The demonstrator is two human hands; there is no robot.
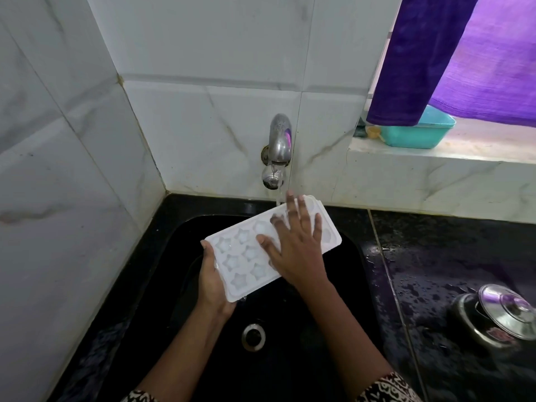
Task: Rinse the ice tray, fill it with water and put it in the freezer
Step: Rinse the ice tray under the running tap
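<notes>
Ice tray (240, 256) is stretching away from my left hand (214, 282), which is gripping its near end; my right hand (295, 248) is lying spread on top.

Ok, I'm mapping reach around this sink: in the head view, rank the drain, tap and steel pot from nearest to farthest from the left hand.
1. drain: in the sink floor, just below the left hand.
2. tap: on the back wall, beyond the ice tray.
3. steel pot: far right, on the counter.
</notes>
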